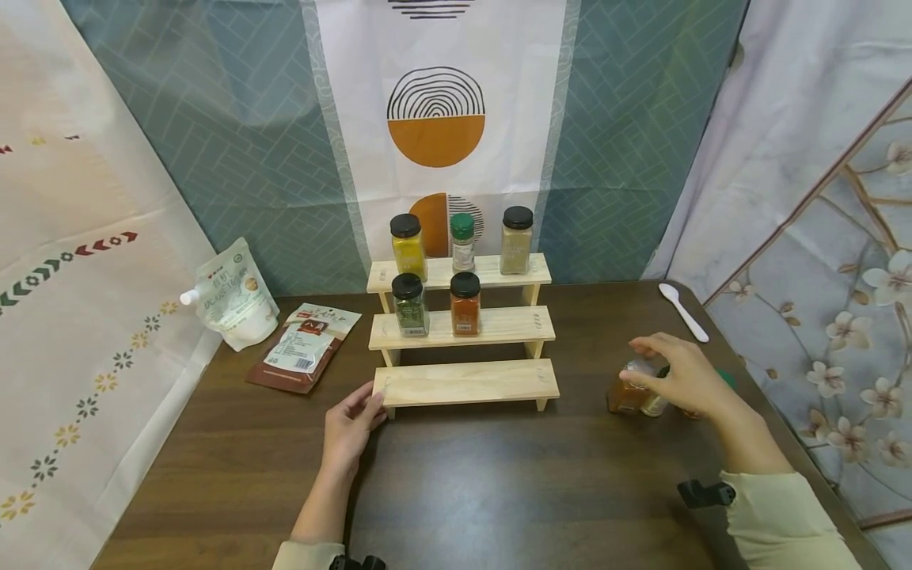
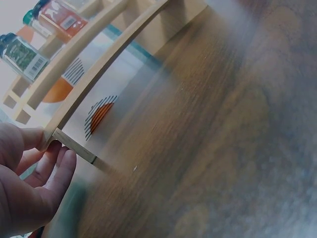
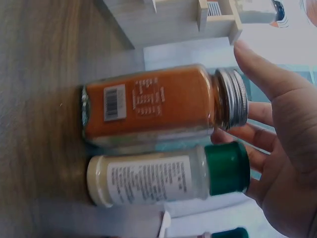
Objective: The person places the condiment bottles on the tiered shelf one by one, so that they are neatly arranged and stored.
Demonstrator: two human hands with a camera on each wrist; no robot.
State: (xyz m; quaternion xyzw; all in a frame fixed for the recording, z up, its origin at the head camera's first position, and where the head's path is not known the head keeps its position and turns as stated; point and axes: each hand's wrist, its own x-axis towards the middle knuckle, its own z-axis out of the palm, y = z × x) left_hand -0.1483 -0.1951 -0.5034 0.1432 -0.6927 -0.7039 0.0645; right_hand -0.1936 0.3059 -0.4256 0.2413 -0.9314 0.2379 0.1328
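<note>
My left hand (image 1: 347, 431) pinches the left end of the bottom step of a three-tier wooden rack (image 1: 466, 383); the left wrist view shows thumb and fingers around that corner. On the right, my right hand (image 1: 680, 376) is around the top of a silver-lidded jar of orange-brown powder (image 3: 148, 101), thumb and fingers spread apart. Beside that jar stands a green-capped bottle (image 3: 153, 179), close to the fingers. On the rack's top step are a yellow jar (image 1: 409, 252), a green-capped bottle (image 1: 463, 247) and a black-lidded beige jar (image 1: 516, 244). The middle step holds a green-herb jar (image 1: 411, 309) and an orange-red jar (image 1: 465, 307).
A white spouted pouch (image 1: 235, 297) and a brown packet (image 1: 305, 348) lie left of the rack. A white spoon (image 1: 684, 313) is at the back right. Another green-capped container (image 3: 230, 233) is partly seen beyond the right-hand pair. Patterned cloths hang behind and at both sides.
</note>
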